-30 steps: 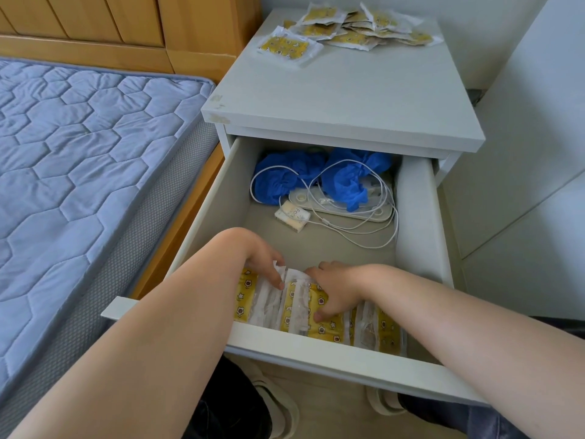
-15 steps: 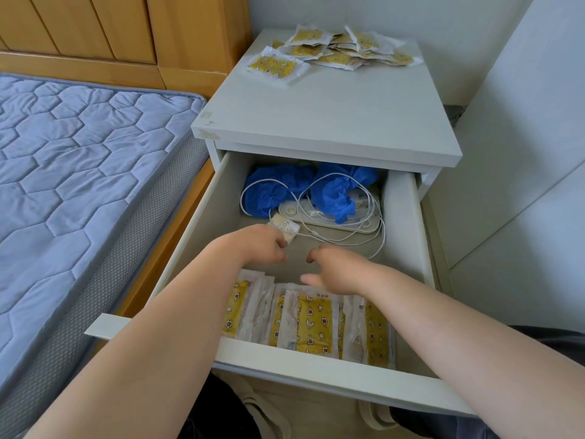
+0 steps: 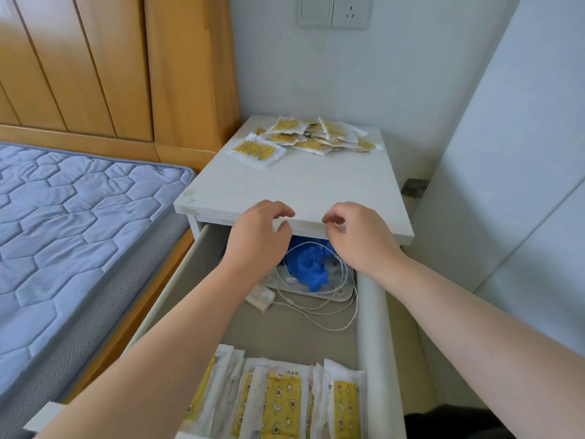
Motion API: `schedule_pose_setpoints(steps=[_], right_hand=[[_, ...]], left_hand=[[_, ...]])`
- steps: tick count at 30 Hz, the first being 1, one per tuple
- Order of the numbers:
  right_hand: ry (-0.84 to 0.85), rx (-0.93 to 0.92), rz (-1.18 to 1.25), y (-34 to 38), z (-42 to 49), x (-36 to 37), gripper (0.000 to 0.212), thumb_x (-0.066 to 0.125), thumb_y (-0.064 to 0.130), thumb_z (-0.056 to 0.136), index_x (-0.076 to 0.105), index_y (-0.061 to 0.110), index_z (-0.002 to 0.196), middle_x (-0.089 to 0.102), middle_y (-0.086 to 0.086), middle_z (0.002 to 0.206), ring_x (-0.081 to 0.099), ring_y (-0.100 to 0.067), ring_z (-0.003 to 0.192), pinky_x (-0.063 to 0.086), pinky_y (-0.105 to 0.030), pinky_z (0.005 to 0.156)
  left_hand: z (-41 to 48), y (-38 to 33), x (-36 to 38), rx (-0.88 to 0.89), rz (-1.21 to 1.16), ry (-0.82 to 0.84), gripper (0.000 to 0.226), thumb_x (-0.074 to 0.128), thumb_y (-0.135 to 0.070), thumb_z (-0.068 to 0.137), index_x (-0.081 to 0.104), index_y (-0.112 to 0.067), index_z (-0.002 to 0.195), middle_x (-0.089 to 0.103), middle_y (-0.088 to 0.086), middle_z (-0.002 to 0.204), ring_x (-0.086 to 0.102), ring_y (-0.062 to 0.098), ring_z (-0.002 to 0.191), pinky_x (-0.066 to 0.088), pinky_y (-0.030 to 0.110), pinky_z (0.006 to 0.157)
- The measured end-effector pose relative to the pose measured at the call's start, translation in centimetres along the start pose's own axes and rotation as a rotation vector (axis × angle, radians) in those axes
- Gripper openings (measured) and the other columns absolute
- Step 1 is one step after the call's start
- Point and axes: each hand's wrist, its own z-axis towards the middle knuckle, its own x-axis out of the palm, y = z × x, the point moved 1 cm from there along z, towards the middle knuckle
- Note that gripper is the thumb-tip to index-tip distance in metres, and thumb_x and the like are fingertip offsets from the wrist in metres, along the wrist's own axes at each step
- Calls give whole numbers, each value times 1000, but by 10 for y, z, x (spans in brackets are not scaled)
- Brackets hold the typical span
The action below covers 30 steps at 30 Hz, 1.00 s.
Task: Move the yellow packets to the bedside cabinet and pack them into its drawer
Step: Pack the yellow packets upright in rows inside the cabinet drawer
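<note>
Moved: both hands, up from the drawer [image 3: 370, 312] front to the near edge of the bedside cabinet [image 3: 300, 185] top. Left hand [image 3: 258, 236]: empty, fingers loosely curled. Right hand [image 3: 357, 236]: likewise, near at 3 o'clock. Row of yellow packets [image 3: 281, 403]: side by side in drawer front, 6 o'clock of hands. Pile of yellow packets [image 3: 310, 137]: cabinet top, 12 o'clock. Blue gloves [image 3: 308, 264], white cable [image 3: 332, 312]: drawer back

Bare hands, bare forearms
Left hand [image 3: 258, 236] and right hand [image 3: 361, 240] uncovered, arms bare throughout — a patch of dark fabric [image 3: 452, 423] shows at bottom right.
</note>
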Motion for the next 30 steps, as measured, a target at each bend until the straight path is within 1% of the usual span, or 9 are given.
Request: schedule_pose_setpoints(steps=[3, 7, 10, 12, 14, 20, 25, 28, 30], right_hand=[[42, 89, 38, -19, 27, 2, 33, 51, 22, 94, 55, 12, 125, 55, -4, 129, 48, -19, 120, 38, -29, 98], [161, 250, 78, -34, 67, 9, 60, 50, 37, 95, 33, 8, 144, 37, -8, 149, 34, -26, 136, 29, -36, 111], [216, 307, 82, -42, 97, 10, 64, 46, 39, 96, 24, 8, 148, 29, -9, 153, 28, -28, 140, 26, -40, 114], [165, 347, 79, -50, 115, 11, 66, 47, 39, 95, 22, 8, 148, 28, -10, 153, 28, -29, 140, 27, -41, 113], [67, 375, 60, -59, 132, 15, 70, 50, 40, 93, 21, 10, 149, 27, -8, 153, 24, -27, 141, 24, -42, 113], [-129, 340, -83, -86, 178, 29, 84, 58, 44, 86, 12, 14, 150, 7, -9, 159, 3, -25, 147, 10, -47, 116], [-122, 291, -192, -107, 222, 32, 92, 58, 57, 81, 7, 23, 151, -2, -9, 160, -4, -26, 147, 4, -52, 117], [-119, 259, -237, -114, 246, 34, 88, 50, 68, 81, 12, 30, 150, -2, -6, 160, -5, -26, 147, 2, -57, 114], [-183, 245, -201, -118, 259, 34, 75, 44, 67, 86, 20, 32, 148, 1, -7, 160, -3, -25, 147, 3, -59, 113]], left_hand=[[25, -8, 8, -19, 11, 37, 28, 52, -10, 92, 62, -19, 116, 55, -6, 124, 46, 11, 119, 32, 19, 90], [57, 0, 26, -73, 185, 112, 43, 50, -19, 94, 45, -18, 137, 35, 3, 149, 17, 21, 143, 21, 31, 113], [83, 14, 40, -130, 449, 237, 60, 40, -36, 98, 16, -23, 151, 3, 7, 161, -8, 26, 148, 6, 42, 119], [104, 26, 43, -168, 509, 277, 67, 35, -44, 99, 2, -25, 153, -12, 5, 161, -16, 26, 146, 1, 47, 118], [125, 38, 43, -182, 538, 275, 72, 33, -51, 98, -6, -25, 153, -18, 4, 159, -20, 26, 146, -1, 49, 118], [171, 61, 48, -143, 614, 206, 76, 31, -61, 94, -9, -31, 152, -19, 3, 159, -21, 25, 145, -3, 50, 117], [206, 71, 56, -116, 671, 167, 76, 30, -64, 92, -6, -35, 152, -17, 2, 160, -19, 25, 146, -3, 53, 117], [224, 75, 61, -57, 667, 109, 76, 31, -66, 91, -3, -35, 152, -12, 1, 161, -17, 24, 147, -3, 52, 117], [237, 76, 64, 8, 647, 40, 74, 30, -65, 91, 1, -34, 152, -8, -1, 161, -15, 22, 147, -5, 51, 116]])
